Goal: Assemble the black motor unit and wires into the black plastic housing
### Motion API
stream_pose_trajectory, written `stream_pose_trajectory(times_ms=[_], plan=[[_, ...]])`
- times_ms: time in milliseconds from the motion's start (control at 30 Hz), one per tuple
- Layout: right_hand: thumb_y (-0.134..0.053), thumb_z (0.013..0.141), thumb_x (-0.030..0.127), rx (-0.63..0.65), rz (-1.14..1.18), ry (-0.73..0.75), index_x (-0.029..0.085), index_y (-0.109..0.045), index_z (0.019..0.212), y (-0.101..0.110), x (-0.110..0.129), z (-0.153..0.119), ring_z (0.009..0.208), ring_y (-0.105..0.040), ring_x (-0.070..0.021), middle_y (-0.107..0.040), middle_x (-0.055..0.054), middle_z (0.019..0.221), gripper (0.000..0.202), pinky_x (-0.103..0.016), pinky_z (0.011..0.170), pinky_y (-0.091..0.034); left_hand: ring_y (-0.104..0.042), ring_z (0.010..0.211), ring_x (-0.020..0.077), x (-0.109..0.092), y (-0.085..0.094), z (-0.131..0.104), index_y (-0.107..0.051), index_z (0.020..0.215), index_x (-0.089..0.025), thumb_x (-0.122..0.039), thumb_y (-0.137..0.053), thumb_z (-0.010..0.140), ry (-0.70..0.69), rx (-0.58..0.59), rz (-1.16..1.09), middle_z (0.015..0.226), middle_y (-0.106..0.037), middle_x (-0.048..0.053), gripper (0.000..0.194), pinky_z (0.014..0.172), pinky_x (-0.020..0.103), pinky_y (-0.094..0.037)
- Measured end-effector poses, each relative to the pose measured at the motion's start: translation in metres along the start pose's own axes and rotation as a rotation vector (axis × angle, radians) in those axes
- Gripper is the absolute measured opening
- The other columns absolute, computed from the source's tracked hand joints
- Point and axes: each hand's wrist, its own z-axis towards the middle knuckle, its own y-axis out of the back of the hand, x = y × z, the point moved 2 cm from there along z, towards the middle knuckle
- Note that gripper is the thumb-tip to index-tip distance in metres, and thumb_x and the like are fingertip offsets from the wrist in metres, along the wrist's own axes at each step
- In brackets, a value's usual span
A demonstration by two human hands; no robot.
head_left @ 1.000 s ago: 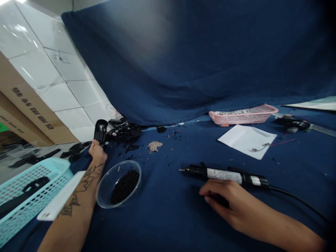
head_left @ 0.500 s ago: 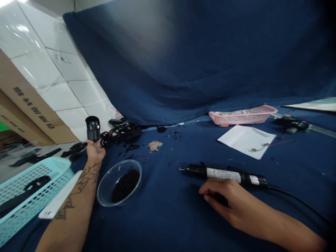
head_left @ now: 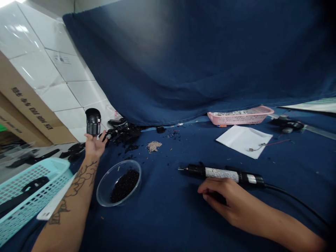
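Leftmost, a pale turquoise perforated plastic basket (head_left: 28, 190) is sitting at the table's eight o'clock edge, with a flat white plastic strip (head_left: 56, 203) lying just beside it at its three o'clock. Next, the tattooed left hand (head_left: 93, 146) is reaching out toward ten o'clock, palm up and fingers spread, and a small black cylindrical plastic part (head_left: 92, 121) is standing upright at its fingertips; whether the fingers are actually pinching it I cannot tell. A heap of black plastic components (head_left: 122, 132) is lying just at three o'clock of that hand, against the hanging blue cloth. Below, at the hand's five o'clock, a clear round plastic bowl (head_left: 105, 183) is holding black granules (head_left: 125, 184). A little pile of silvery screws (head_left: 154, 146) is resting at the bowl's one o'clock. Further right, a black electric screwdriver with a white patterned band (head_left: 223, 173) is lying flat on the blue cloth-covered table (head_left: 170, 217), tip pointing to nine o'clock. The right hand (head_left: 225, 201) is resting just beneath it at six o'clock, loosely curled, fingers on the cloth, gripping nothing. A white paper sheet (head_left: 245, 140) and a pink plastic tray (head_left: 240, 115) are sitting at two o'clock.
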Motion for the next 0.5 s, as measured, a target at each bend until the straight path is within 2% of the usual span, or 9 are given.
stream_pose_trajectory(times_ms=[100,200,333,500], plan=[[-0.054,0.101,0.019,-0.008,-0.003,0.002,0.027,-0.070,0.109,0.000,-0.001,-0.002,0.091,-0.067,-0.0168,-0.070,0.000,0.101,0.019,-0.030,0.084,-0.051,-0.068,0.115,0.0293,0.000,-0.003,0.001,-0.058,0.138,-0.022,-0.056,-0.055,0.101,0.062,0.068,-0.283,0.135,-0.064,0.014,0.050,0.092,0.049,-0.059],[-0.055,0.100,0.020,-0.010,-0.007,0.005,0.026,-0.070,0.108,0.000,0.000,-0.003,0.090,-0.067,-0.0167,-0.070,-0.001,0.100,0.018,-0.030,0.083,-0.051,-0.068,0.119,0.0316,0.002,-0.007,0.001,-0.064,0.127,-0.024,-0.063,-0.045,0.103,0.105,0.107,-0.462,0.137,-0.064,0.013,0.049,0.092,0.053,-0.058],[-0.054,0.101,0.020,0.005,-0.007,0.004,0.027,-0.069,0.108,-0.001,0.000,-0.001,0.090,-0.067,-0.0163,-0.070,0.000,0.100,0.018,-0.029,0.083,-0.051,-0.065,0.127,0.0338,0.002,-0.012,0.001,-0.071,0.103,-0.028,-0.062,-0.040,0.104,0.143,0.131,-0.604,0.135,-0.067,0.006,0.046,0.092,0.050,-0.057],[-0.053,0.102,0.022,0.011,-0.009,0.000,0.027,-0.068,0.109,-0.001,-0.002,-0.002,0.094,-0.067,-0.0171,-0.070,0.000,0.103,0.017,-0.030,0.085,-0.051,-0.064,0.129,0.0356,0.001,-0.014,-0.001,-0.072,0.094,-0.025,-0.061,-0.040,0.103,0.179,0.140,-0.683,0.131,-0.069,0.008,0.049,0.089,0.048,-0.058]])
